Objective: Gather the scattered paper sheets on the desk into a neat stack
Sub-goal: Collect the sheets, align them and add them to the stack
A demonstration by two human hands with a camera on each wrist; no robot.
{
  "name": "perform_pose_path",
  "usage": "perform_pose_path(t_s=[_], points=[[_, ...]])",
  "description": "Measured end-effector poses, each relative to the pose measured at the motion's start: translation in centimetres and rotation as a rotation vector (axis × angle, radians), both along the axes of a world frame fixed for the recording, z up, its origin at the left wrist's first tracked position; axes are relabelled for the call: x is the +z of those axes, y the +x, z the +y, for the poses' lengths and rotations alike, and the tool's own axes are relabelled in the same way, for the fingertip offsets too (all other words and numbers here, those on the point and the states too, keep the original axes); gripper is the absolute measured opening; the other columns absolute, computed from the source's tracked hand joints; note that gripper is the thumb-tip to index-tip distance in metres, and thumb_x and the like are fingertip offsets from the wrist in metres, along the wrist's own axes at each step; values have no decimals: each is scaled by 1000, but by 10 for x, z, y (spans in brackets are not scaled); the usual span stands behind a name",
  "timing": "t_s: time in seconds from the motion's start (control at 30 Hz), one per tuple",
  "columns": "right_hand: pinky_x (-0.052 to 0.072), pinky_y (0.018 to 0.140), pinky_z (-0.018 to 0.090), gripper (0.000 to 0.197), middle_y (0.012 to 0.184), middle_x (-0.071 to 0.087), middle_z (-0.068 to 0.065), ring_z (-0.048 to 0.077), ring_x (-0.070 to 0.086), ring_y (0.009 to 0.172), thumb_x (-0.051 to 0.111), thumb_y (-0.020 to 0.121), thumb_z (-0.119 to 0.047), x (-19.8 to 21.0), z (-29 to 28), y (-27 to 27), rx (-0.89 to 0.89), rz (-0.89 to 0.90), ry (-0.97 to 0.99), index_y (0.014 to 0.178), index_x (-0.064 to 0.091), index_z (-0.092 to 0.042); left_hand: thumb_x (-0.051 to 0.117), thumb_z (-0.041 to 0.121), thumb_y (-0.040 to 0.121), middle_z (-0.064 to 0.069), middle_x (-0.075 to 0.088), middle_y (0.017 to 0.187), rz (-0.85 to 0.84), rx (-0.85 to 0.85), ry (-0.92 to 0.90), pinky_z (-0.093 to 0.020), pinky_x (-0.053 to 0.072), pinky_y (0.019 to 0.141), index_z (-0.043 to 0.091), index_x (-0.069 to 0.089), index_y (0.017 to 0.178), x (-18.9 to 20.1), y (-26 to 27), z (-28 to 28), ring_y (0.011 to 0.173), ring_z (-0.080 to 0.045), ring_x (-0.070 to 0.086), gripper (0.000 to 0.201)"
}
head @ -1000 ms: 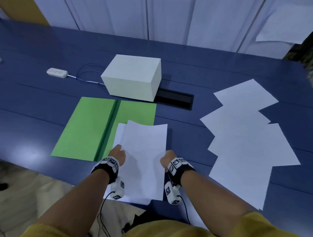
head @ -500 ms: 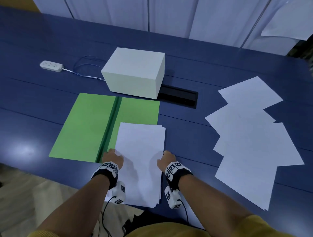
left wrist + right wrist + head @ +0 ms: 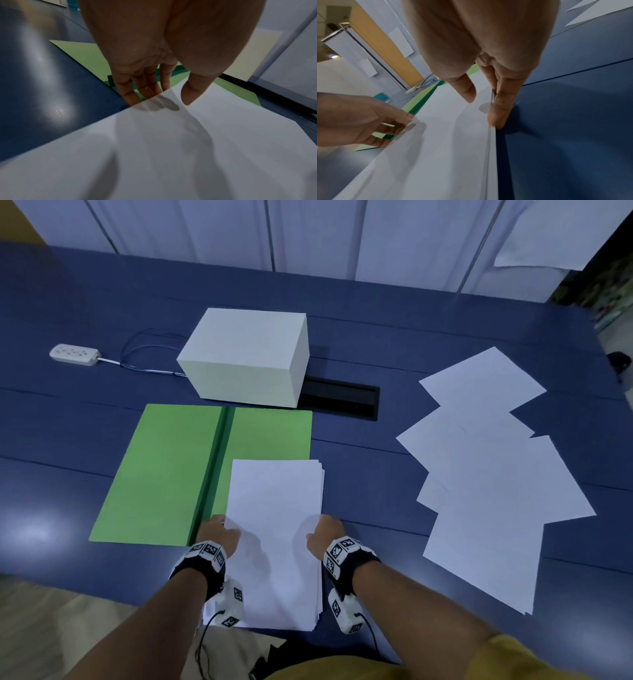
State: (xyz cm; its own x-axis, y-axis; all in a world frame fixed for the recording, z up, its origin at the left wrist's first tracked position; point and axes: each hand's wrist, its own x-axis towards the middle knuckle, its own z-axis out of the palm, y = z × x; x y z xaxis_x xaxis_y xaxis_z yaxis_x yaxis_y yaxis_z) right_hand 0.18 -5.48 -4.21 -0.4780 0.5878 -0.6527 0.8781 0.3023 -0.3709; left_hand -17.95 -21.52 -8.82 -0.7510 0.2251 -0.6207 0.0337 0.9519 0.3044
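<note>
A stack of white paper sheets [image 3: 274,525] lies in front of me near the desk's front edge, its far left part over a green folder [image 3: 164,474]. My left hand [image 3: 222,534] holds the stack's left edge; in the left wrist view the fingers [image 3: 133,93] go under the paper [image 3: 171,148] and the thumb sits on top. My right hand [image 3: 323,534] holds the right edge, with the thumb over the paper [image 3: 445,135] and the fingers [image 3: 498,108] along and under the edge. Several loose white sheets [image 3: 489,474] lie fanned out and overlapping at the right.
A white box [image 3: 243,354] stands behind the open green folder. A black cable slot [image 3: 339,402] is set into the blue desk [image 3: 359,474] beside it. A white power strip [image 3: 73,354] with its cord lies far left. The stack's near end overhangs the desk's front edge.
The stack was lifted and its sheets were uneven a second ago; it now lies lower and flatter with its edges lined up. Both hands stay at its sides.
</note>
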Motion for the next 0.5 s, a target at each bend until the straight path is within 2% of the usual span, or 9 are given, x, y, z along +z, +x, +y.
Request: perform_pose_path(t_s=[0.07, 0.13, 0.2, 0.23, 0.33, 0.4, 0.5], points=[[49, 84, 28, 31, 122, 60, 12, 25, 60, 110, 54, 93, -16, 0, 1, 4, -6, 4, -14, 120, 54, -1, 59, 16, 86, -14, 58, 131, -5, -3, 11, -34, 48, 91, 5, 52, 134, -2, 0, 0, 113, -34, 58, 50], [48, 83, 28, 28, 119, 60, 11, 25, 61, 107, 53, 94, -17, 1, 6, 8, -24, 15, -42, 118, 55, -3, 59, 17, 85, -14, 62, 124, -13, -23, 10, -36, 51, 88, 5, 57, 129, -3, 0, 3, 106, -33, 60, 46], [49, 81, 28, 19, 109, 59, 8, 23, 60, 95, 54, 92, -20, 4, 15, 13, -49, 36, -64, 108, 55, -9, 58, 19, 86, -14, 60, 129, -20, -29, -21, -38, 50, 93, 6, 54, 132, -1, 1, 8, 112, -33, 58, 47], [49, 85, 29, 23, 112, 60, 8, 23, 60, 96, 55, 91, -22, 5, 21, 17, -76, 63, -77, 111, 55, -9, 58, 20, 88, -14, 56, 134, -10, -25, -52, -39, 48, 97, 7, 50, 136, 1, 1, 12, 118, -34, 56, 50], [40, 105, 30, 56, 140, 53, 8, 25, 51, 128, 60, 92, -30, 9, 58, 42, -169, 165, -58, 140, 46, -5, 58, 21, 87, -18, 45, 142, 142, 16, -118, -44, 45, 101, 8, 42, 142, 10, 7, 28, 126, -38, 48, 59], [41, 104, 28, 57, 139, 56, 5, 23, 54, 126, 63, 91, -33, 15, 96, 75, -286, 211, 4, 141, 47, -10, 60, 18, 85, -21, 43, 140, 231, 29, -43, -49, 44, 100, 7, 43, 139, 18, 16, 42, 125, -40, 47, 58], [46, 98, 30, 52, 126, 61, 11, 27, 59, 114, 63, 89, -35, 11, 159, 149, -541, 190, 142, 133, 51, -12, 63, 14, 83, -21, 49, 136, 267, -63, 122, -48, 44, 103, 8, 47, 135, 25, 37, 76, 122, -37, 51, 55]])
